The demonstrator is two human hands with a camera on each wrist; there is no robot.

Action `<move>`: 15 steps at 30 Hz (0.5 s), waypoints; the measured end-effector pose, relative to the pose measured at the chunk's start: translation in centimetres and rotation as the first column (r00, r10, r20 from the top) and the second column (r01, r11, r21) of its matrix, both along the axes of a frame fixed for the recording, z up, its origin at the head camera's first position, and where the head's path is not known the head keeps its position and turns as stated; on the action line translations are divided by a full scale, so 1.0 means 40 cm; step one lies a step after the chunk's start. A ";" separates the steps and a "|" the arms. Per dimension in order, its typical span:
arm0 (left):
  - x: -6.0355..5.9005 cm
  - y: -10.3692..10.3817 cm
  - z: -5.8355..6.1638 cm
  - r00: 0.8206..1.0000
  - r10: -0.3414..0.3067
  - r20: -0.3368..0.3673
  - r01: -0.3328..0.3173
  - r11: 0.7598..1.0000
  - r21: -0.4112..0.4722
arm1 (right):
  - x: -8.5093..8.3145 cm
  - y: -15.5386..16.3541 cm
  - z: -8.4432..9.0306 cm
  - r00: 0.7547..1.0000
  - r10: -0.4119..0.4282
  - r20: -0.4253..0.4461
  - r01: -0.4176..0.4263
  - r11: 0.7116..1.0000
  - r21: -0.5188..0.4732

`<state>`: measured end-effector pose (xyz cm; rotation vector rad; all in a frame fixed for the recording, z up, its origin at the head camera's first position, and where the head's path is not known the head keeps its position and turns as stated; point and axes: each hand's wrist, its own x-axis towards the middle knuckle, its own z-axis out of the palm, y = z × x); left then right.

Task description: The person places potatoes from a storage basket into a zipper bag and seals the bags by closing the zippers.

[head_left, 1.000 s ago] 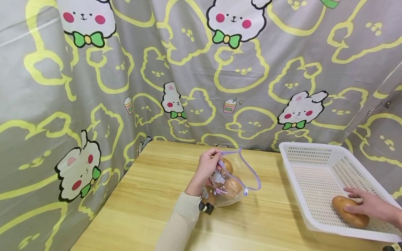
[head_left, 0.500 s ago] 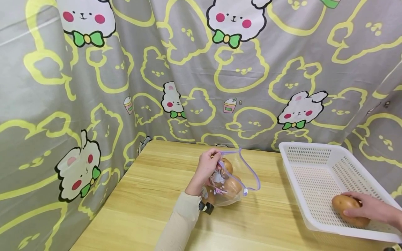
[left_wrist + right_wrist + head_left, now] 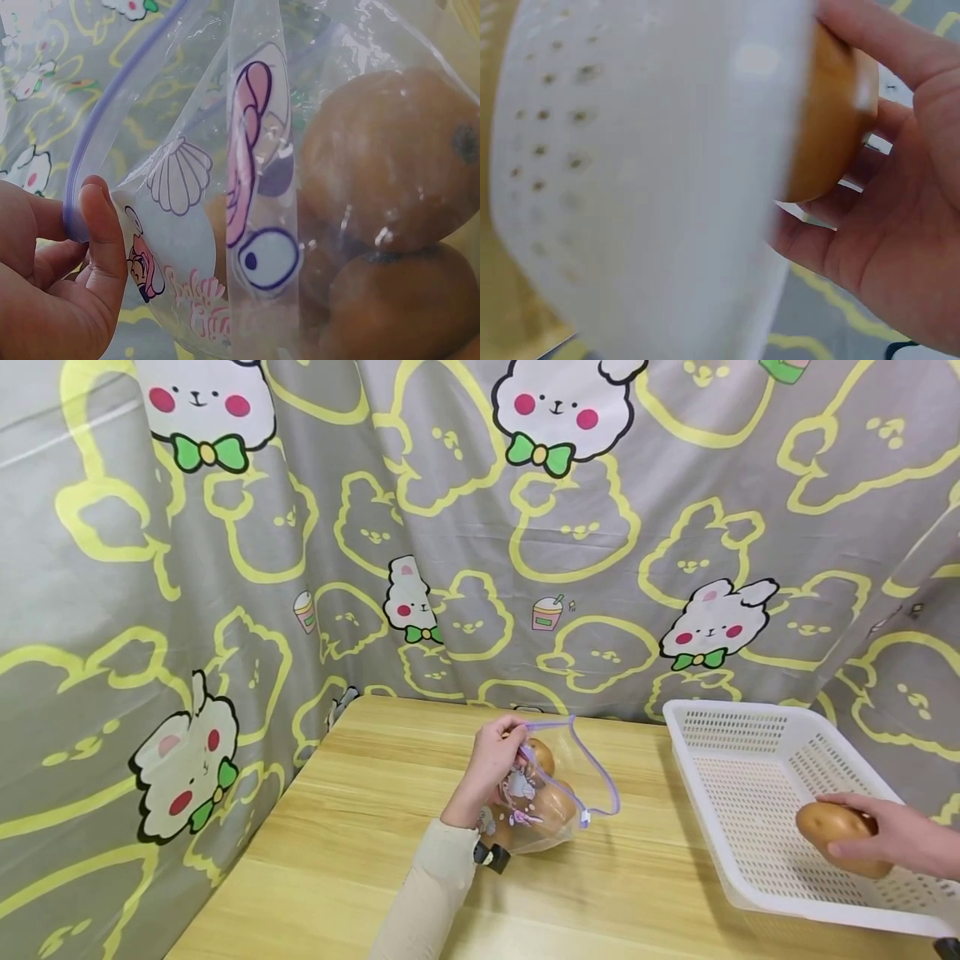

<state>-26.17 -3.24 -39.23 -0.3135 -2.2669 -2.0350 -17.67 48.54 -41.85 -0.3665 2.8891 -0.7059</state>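
Curtain (image 3: 450, 527), grey with yellow outlines and white bunnies, hangs behind and left of the desk (image 3: 360, 852). Wooden desk carries a white perforated basket (image 3: 738, 752) at 3 o'clock and a clear zip bag (image 3: 551, 793) at centre. Bag holds several potatoes; its purple-edged mouth stands open toward 12 o'clock. Left hand (image 3: 491, 768) pinches the bag's rim between thumb and fingers at 9 o'clock of the bag. Right hand (image 3: 892, 842) grips a potato (image 3: 832, 827), fingers curled round it, above the basket's near right part.
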 end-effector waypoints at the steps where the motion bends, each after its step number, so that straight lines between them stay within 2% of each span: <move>1: 0.001 0.000 0.000 1.000 0.000 0.001 0.000 1.000 0.002 | -0.001 -0.006 0.007 1.000 0.007 -0.020 -0.007 1.000 0.001; 6: 0.001 0.001 -0.001 1.000 0.003 0.005 -0.003 1.000 0.008 | -0.008 -0.053 0.043 0.995 -0.007 -0.097 0.008 1.000 0.016; 9: 0.000 0.002 -0.001 1.000 0.004 0.005 -0.004 1.000 0.011 | -0.015 -0.090 0.068 0.995 -0.017 -0.102 0.020 1.000 0.024; 12: 0.000 0.003 -0.002 1.000 0.004 0.004 -0.005 1.000 0.012 | -0.023 -0.132 0.092 0.994 -0.005 -0.107 0.009 0.999 0.035; 15: 0.000 0.004 -0.002 1.000 0.004 0.012 -0.005 1.000 0.016 | -0.033 -0.174 0.110 0.987 0.023 -0.156 -0.025 1.000 -0.009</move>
